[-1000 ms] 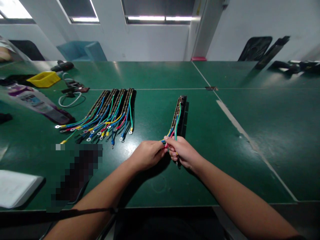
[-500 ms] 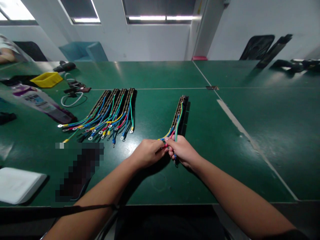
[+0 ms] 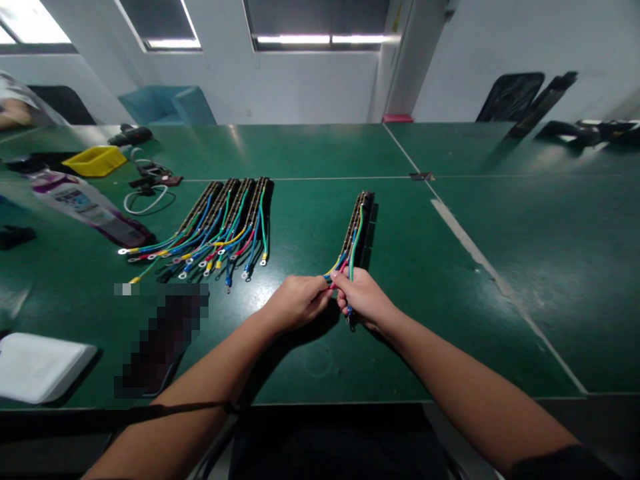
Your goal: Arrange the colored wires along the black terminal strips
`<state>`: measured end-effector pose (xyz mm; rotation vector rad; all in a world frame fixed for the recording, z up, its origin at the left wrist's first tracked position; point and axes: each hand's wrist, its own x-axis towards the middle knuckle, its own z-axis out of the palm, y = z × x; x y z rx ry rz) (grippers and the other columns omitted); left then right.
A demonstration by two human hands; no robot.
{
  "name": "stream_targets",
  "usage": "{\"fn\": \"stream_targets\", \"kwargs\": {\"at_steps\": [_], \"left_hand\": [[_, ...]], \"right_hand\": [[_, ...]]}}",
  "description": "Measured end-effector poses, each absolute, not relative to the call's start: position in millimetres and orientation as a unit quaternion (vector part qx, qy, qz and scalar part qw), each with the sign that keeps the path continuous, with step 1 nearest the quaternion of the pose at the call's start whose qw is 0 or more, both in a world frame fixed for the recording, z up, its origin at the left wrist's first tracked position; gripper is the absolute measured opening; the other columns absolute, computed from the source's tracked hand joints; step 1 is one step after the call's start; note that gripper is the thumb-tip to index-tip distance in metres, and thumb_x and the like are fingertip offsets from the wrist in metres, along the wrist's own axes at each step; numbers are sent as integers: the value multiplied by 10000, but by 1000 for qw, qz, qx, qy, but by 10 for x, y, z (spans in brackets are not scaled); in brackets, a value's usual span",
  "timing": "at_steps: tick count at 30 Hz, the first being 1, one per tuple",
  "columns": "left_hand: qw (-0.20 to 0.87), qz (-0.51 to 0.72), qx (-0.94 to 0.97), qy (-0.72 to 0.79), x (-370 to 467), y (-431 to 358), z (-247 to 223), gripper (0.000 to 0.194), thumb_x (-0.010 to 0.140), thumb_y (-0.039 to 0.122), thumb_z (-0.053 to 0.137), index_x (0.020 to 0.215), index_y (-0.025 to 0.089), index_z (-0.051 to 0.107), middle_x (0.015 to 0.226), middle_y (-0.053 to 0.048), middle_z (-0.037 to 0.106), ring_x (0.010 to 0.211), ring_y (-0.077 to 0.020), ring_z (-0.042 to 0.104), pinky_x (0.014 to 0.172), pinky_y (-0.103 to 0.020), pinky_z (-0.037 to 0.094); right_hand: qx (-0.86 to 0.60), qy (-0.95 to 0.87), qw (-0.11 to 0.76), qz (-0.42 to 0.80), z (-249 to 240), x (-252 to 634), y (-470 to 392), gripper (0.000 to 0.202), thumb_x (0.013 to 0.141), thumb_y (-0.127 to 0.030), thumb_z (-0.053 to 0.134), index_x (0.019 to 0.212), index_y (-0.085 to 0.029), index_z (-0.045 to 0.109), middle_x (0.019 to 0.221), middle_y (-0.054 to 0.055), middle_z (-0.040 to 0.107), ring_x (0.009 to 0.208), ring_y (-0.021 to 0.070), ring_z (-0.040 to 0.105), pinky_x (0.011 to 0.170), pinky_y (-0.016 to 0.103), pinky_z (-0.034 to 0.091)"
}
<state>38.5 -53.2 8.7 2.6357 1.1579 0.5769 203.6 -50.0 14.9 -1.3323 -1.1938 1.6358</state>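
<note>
A dark terminal strip [image 3: 356, 223] lies on the green table [image 3: 480, 333], its yellow, blue, red and green wires running down to my hands. My left hand [image 3: 299, 301] pinches the red wire from the left, with yellow and blue wires beside its fingertips. Against it, my right hand [image 3: 364, 298] is closed on the wires near the strip's lower end; a blue-sleeved ring lug pokes out below its fingers. To the left, several similar strips [image 3: 257, 200] lie side by side, their coloured wires fanned out with ring lugs.
A bottle [image 3: 90, 207] lies at the left near a yellow tray [image 3: 95, 161] and a white cable [image 3: 145, 200]. Closer in are a white box [image 3: 45, 367] and a pixelated dark object [image 3: 165, 340]. A person's arm [image 3: 15, 110] shows at the far left.
My fingers have shifted slightly along the red wire, whose red end near my left fingertips is now less visible. The view has moved a little.
</note>
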Motion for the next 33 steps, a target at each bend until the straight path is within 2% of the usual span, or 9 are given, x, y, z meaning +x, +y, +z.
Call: {"fn": "stream_targets", "kwargs": {"at_steps": [7, 12, 17, 23, 33], "left_hand": [[102, 250, 886, 377, 366, -527, 85, 138, 864, 275, 519, 825, 164, 591, 643, 12, 568, 549, -93, 483, 550, -203, 323], [101, 232, 890, 379, 383, -532, 98, 190, 902, 264, 460, 800, 161, 583, 628, 5, 552, 557, -103, 487, 550, -214, 317], [131, 215, 893, 372, 410, -544, 132, 195, 917, 241, 415, 815, 160, 561, 633, 7, 549, 555, -109, 485, 543, -222, 309], [161, 231, 887, 367, 392, -534, 112, 120, 854, 248, 505, 848, 178, 601, 630, 26, 571, 520, -90, 479, 522, -207, 299], [131, 218, 896, 365, 384, -530, 113, 219, 919, 267, 421, 829, 158, 588, 621, 8, 568, 532, -100, 492, 531, -216, 301]], "right_hand": [[-517, -466, 351, 626, 90, 2056, -487, 236, 843, -376, 560, 740, -172, 501, 435, -49, 478, 341, 81, 454, 338, 193, 412], [-507, -450, 361, 640, 118, 2054, -480, 190, 828, -314, 591, 744, -158, 524, 470, -35, 523, 372, 79, 490, 374, 195, 452], [-492, -441, 354, 662, 132, 2084, -460, 165, 822, -283, 599, 743, -151, 537, 448, -47, 512, 349, 67, 451, 347, 173, 411], [-506, -446, 321, 665, 139, 2108, -454, 161, 842, -272, 568, 742, -147, 551, 411, -30, 524, 339, 89, 486, 360, 186, 425], [-506, -453, 327, 657, 159, 2099, -453, 182, 853, -265, 559, 710, -158, 521, 393, -47, 496, 325, 78, 449, 337, 179, 402]]}}
